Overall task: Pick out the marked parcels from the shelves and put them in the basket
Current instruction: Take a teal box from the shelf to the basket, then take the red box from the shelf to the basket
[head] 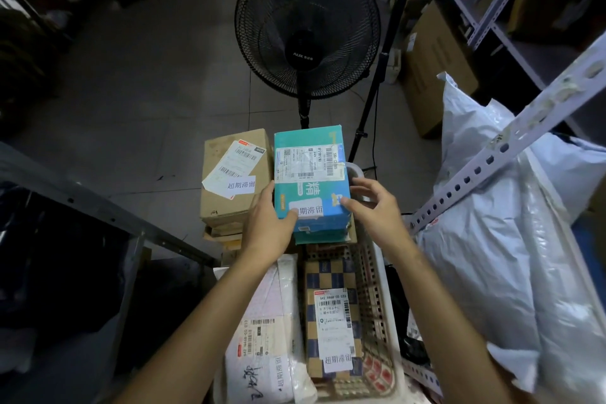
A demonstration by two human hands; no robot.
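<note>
A teal box [310, 174] with a shipping label and a white marked sticker lies at the far end of the white lattice basket [382, 298]. My left hand [269, 223] grips its left near corner, thumb on top by the sticker. My right hand [373, 207] touches its right near corner with spread fingers. Beside the teal box sits a brown carton [229, 193] with a marked label. Nearer me in the basket lie a checkered parcel [331, 315] and a white bagged parcel [272, 338], both labelled.
A black standing fan [306, 26] rises just beyond the basket, a tripod leg [370, 102] beside it. Large white plastic sacks [492, 239] and a perforated metal shelf post [511, 141] crowd the right. A grey shelf rail [98, 207] crosses the left. Cardboard boxes [429, 69] stand at back right.
</note>
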